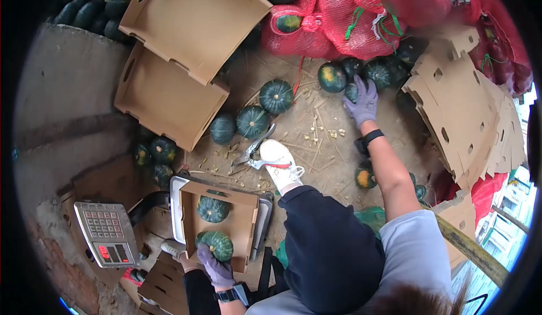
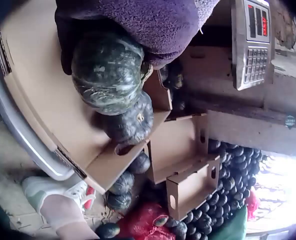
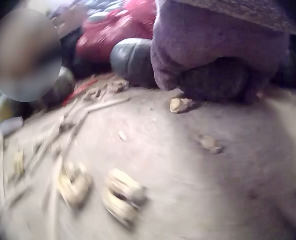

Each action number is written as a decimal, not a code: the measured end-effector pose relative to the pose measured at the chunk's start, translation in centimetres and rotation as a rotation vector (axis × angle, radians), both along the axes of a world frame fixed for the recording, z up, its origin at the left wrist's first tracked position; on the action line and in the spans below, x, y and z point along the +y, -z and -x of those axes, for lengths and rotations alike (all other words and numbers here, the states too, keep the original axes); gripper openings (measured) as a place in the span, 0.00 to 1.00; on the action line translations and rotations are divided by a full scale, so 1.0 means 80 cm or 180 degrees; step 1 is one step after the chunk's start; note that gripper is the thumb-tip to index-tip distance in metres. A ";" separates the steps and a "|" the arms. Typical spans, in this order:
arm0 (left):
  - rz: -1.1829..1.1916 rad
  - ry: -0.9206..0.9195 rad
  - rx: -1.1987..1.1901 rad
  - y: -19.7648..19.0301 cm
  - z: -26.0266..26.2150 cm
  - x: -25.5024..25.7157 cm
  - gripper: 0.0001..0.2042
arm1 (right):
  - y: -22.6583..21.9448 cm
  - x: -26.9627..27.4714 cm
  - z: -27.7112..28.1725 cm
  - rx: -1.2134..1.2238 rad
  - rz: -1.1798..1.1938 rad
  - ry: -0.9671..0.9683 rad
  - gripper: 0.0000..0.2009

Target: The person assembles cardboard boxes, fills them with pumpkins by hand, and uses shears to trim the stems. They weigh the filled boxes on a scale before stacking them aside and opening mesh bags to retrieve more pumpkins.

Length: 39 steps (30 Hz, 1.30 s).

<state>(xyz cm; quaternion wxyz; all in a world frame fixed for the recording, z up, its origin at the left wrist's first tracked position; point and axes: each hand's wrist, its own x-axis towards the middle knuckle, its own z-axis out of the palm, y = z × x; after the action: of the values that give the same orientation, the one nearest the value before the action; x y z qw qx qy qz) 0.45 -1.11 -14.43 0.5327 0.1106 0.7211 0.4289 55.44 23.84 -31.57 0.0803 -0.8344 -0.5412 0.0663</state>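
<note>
My left hand (image 1: 217, 268), in a purple glove, has its fingers curled round the near pumpkin (image 1: 214, 245), which sits inside the box (image 1: 240, 228) by its near edge. The far pumpkin (image 1: 213, 208) lies by the opposite edge, just below the slot cut in that wall. From the wrist the two overlap, so I can't tell whether they touch. The box stands on the scale (image 1: 176, 208), whose pale rim shows past its left and right edges, and the display (image 1: 106, 235) is to the left, lit red (the digits are too small for me to read).

My right hand (image 1: 363, 101), gloved too, reaches out to the floor (image 1: 316, 157), fingers spread over the small pumpkin (image 1: 351, 92) and bent round it in a grasp. The mottled pumpkin (image 1: 332, 77), green with a yellow patch, is just beside it on the left, and more dark ones lie behind, in front of the red net bags (image 1: 353, 24). To the right leans the cardboard (image 1: 463, 117). Between my hands, the shears (image 1: 254, 152) lie by my white shoe (image 1: 277, 160), close to a short row of pumpkins (image 1: 252, 122) below the right edge of the stacked trays (image 1: 195, 30)
</note>
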 end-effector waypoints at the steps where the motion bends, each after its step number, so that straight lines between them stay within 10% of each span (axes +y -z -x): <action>1: -0.0074 0.0175 0.0440 0.010 0.000 -0.006 0.24 | -0.006 0.000 -0.003 0.0056 0.0009 -0.0103 0.41; 5: -0.0021 0.0670 0.1706 0.003 -0.029 0.041 0.28 | -0.060 -0.013 0.012 0.5661 -0.0786 0.1150 0.37; 8: -0.0171 0.0792 0.2119 0.011 -0.028 0.055 0.28 | -0.100 -0.025 0.055 0.7870 -0.0715 0.0905 0.36; 16: -0.0003 0.2384 0.4595 0.047 0.016 0.062 0.18 | -0.123 0.027 0.234 0.6944 0.0955 -0.1305 0.29; 18: -0.0525 0.1896 0.4212 0.017 -0.010 0.082 0.24 | -0.159 0.035 0.286 0.6385 0.1179 -0.1972 0.31; 21: -0.1631 0.0663 0.0777 -0.056 -0.106 0.124 0.33 | -0.195 0.030 0.339 0.5623 0.1073 -0.3930 0.28; 23: -0.1597 0.0391 0.0090 -0.067 -0.113 0.111 0.36 | -0.203 0.027 0.356 0.4616 0.0986 -0.5368 0.26; 27: -0.0709 -0.0399 -0.0579 -0.050 -0.061 0.029 0.31 | -0.179 0.034 0.321 0.4482 0.1584 -0.3248 0.25; 29: -0.0743 0.1593 0.1917 -0.012 0.005 -0.047 0.29 | -0.146 0.031 0.284 0.3662 0.1278 -0.2388 0.25; 31: 0.0341 -0.0349 0.0053 -0.019 0.007 -0.061 0.28 | -0.094 0.021 0.262 0.2890 0.0555 -0.2172 0.26; 39: 0.1007 0.0323 0.2055 0.027 0.016 -0.067 0.12 | -0.059 0.039 0.350 -0.0102 0.0638 -0.2580 0.46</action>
<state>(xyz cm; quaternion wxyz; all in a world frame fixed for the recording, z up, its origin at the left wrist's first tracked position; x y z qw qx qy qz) -0.80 -6.46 -16.62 0.3088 0.1921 0.9032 0.2280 27.42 26.93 -26.88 -0.0424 -0.5584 -0.8179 0.1319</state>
